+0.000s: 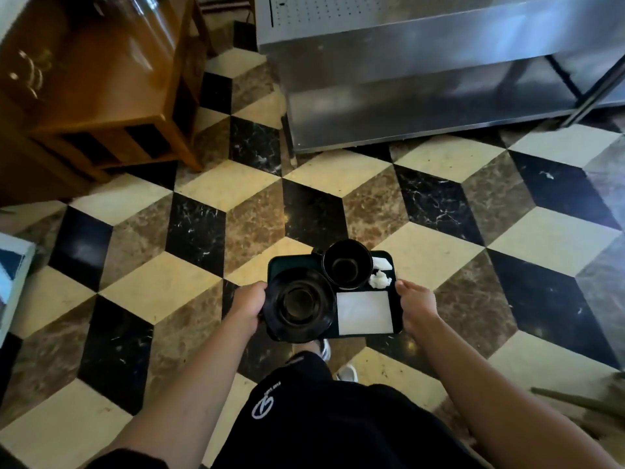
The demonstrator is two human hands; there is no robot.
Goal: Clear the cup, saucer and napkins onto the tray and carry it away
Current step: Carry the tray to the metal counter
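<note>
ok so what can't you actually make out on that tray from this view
Head view, the only one:
- tray underside and the fingers beneath it: hidden by the tray.
- cup contents: too dark to tell.
- cup handle: hidden behind the cup.
- crumpled napkins count: too small and partly behind the cup.

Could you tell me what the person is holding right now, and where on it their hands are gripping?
The dark tray, carried with both hands: the left hand grips its left edge and the right hand its right edge.

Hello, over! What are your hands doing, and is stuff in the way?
Both hands, left and right, gripping tray ends. Cup, saucer, napkins aboard. Steel counter ahead.
</note>
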